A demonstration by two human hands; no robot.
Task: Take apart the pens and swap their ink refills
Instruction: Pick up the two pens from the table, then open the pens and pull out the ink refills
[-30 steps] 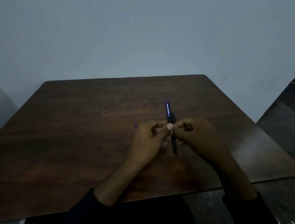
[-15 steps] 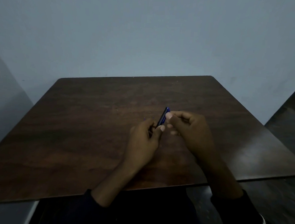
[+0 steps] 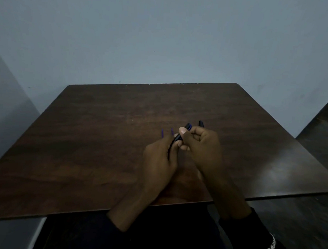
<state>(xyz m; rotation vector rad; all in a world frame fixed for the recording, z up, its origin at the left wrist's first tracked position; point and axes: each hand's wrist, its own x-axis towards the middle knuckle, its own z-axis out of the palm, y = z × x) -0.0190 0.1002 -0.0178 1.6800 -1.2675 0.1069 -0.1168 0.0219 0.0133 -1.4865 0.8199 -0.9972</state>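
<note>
Only unreadable markings on the dark pen, both hands around it.

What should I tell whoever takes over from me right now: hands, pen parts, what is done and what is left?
Left hand: shut on the dark pen barrel, low end.
Right hand: thumb and fingers pinch the same barrel near its top; a black pen piece pokes out behind this hand.
On the table: two thin blue tips beyond the left hand, probably refills.
Done: apparently some disassembly.
Left: cannot tell which refill belongs where; finish the swap and reassemble.
</note>
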